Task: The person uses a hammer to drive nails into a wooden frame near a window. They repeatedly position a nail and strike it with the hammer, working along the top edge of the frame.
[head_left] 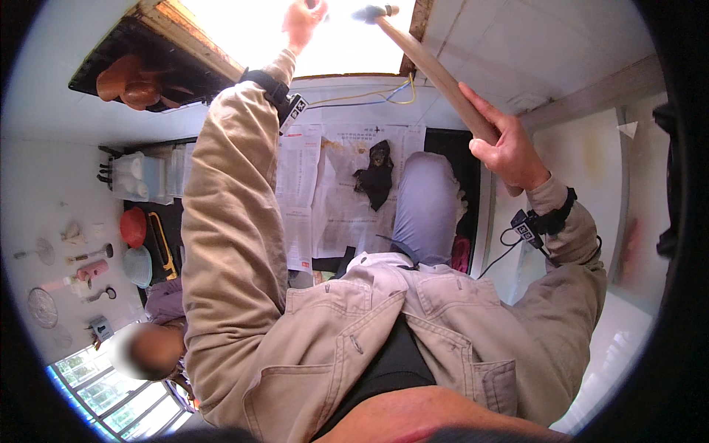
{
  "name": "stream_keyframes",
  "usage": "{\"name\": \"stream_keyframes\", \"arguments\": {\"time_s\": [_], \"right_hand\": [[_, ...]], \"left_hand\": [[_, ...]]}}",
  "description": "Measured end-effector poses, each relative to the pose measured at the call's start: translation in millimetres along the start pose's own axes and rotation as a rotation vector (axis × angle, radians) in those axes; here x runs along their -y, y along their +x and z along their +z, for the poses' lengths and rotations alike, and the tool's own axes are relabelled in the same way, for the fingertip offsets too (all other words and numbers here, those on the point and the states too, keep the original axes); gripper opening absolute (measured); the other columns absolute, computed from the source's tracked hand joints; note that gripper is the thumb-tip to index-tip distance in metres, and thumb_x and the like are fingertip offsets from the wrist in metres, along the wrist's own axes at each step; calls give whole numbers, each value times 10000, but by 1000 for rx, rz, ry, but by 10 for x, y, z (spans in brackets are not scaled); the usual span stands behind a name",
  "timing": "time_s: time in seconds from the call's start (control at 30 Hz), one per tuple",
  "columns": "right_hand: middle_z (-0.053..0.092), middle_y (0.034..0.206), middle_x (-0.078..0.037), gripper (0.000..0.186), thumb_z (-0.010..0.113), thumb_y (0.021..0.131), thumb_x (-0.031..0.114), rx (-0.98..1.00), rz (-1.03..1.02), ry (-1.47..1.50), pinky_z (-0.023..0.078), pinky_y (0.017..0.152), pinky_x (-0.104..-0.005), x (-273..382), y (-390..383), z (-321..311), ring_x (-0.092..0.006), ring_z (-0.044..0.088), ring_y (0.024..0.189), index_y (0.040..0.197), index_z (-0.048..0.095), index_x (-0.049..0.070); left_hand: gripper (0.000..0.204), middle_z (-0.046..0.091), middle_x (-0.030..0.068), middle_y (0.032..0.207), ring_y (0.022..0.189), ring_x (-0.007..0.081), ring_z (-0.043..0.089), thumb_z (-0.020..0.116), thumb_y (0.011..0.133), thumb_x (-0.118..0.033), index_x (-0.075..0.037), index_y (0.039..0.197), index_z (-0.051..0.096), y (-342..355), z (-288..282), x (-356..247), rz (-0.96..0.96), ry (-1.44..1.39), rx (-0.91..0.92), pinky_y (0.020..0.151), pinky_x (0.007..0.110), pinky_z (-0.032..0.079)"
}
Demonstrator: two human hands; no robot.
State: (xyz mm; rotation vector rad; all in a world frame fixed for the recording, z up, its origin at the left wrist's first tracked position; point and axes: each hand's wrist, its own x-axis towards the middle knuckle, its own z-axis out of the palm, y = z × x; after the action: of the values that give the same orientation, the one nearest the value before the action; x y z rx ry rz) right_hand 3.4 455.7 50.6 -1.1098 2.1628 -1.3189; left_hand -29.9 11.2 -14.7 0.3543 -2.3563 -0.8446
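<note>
My right hand (509,144) is wrapped round the lower part of a hammer's (428,66) pale wooden handle. The hammer's metal head reaches up in front of the bright opening at the top, to the right of my left hand and apart from it. My left hand (301,26) is raised at that opening near its wooden frame (203,44). Its fingers are curled together at the picture's upper edge, and glare hides what they hold, if anything. Each wrist carries a black strap with a small device.
Yellow and blue wires (399,92) hang below the opening. Brown rounded objects (129,81) rest on a dark board at upper left. Below lie printed paper sheets (295,177) with a black crumpled piece (377,177). Clear plastic boxes (140,176) stand left. Another person (166,303) is at lower left.
</note>
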Motion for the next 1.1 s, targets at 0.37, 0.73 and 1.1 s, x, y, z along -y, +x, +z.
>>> {"name": "stream_keyframes", "arguments": {"time_s": [0.37,0.73,1.1], "right_hand": [[660,1237,-128,760,528,753,23,-14,55,24,479,834,-246,148,-10,-26,-121,579,922,1498,447,153],[639,1176,-89,750,514,778,14,-56,-88,-56,468,804,-242,176,81,-20,-115,561,838,1513,420,136],[662,812,-142,782,501,789,-23,-44,-225,-337,480,570,-275,703,459,-206,-136,484,524,1536,389,182]], "left_hand": [[345,715,110,842,741,177,664,742,883,-280,8,1044,641,-86,152,43,-13,-56,88,676,327,531],[375,665,74,726,648,161,620,718,898,-342,20,972,654,-87,124,-128,-96,-60,129,616,319,514],[398,689,121,764,687,194,658,709,902,-360,31,952,647,-242,79,-465,-187,-311,88,624,336,527]]}}
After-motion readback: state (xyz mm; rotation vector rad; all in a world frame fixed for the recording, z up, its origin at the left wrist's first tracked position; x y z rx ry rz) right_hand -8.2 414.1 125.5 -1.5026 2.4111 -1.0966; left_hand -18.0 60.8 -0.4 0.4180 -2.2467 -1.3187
